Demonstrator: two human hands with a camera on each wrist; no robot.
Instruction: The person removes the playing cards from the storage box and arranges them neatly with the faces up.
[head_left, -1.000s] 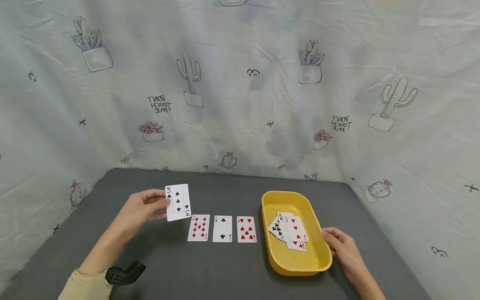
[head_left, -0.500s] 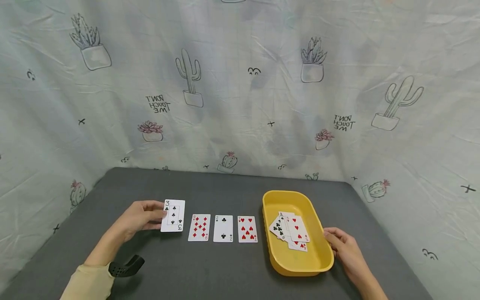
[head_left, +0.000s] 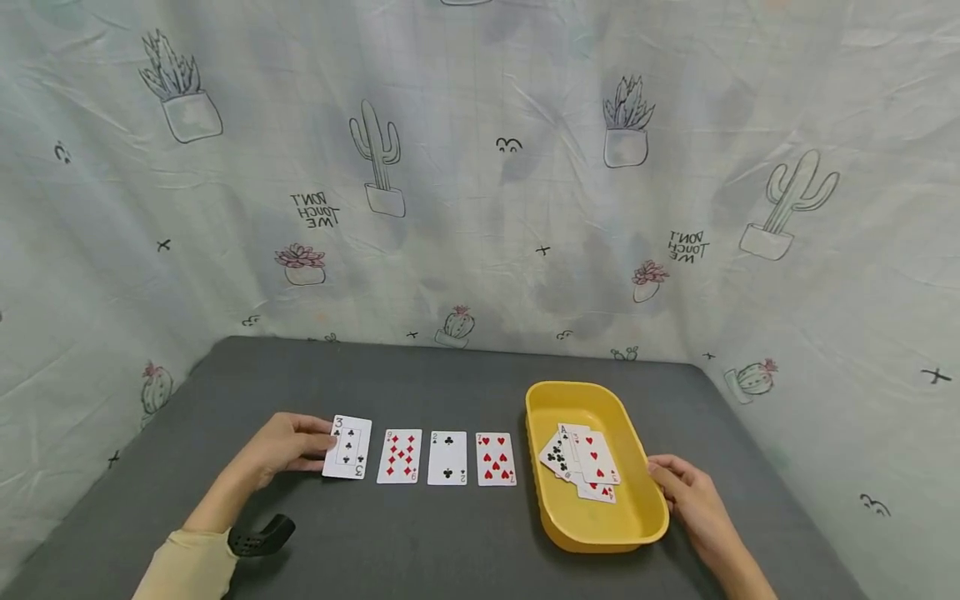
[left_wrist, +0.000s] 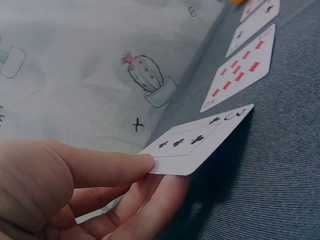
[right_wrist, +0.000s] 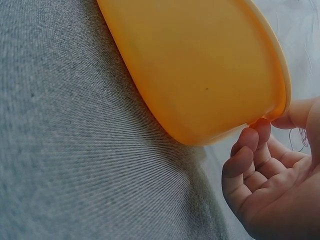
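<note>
The left hand [head_left: 281, 442] pinches the three of clubs [head_left: 348, 447] by its near edge, thumb on top and fingers beneath; in the left wrist view the card [left_wrist: 197, 140] slants, its far corner low by the felt, though contact there is hard to judge. Just right of that hand's card lie the nine of diamonds [head_left: 399, 456], the two of clubs [head_left: 447, 457] and the seven of hearts [head_left: 496, 458] in a row. The right hand [head_left: 693, 497] curls on the yellow tray [head_left: 600, 533] at its near right corner, fingertips [right_wrist: 260, 131] under the rim. Inside, overlapping cards [head_left: 581, 460] hide each other; an ace of clubs shows. All rests on a grey felt table [head_left: 420, 550], walled by cactus-print cloth [head_left: 480, 208].
</note>
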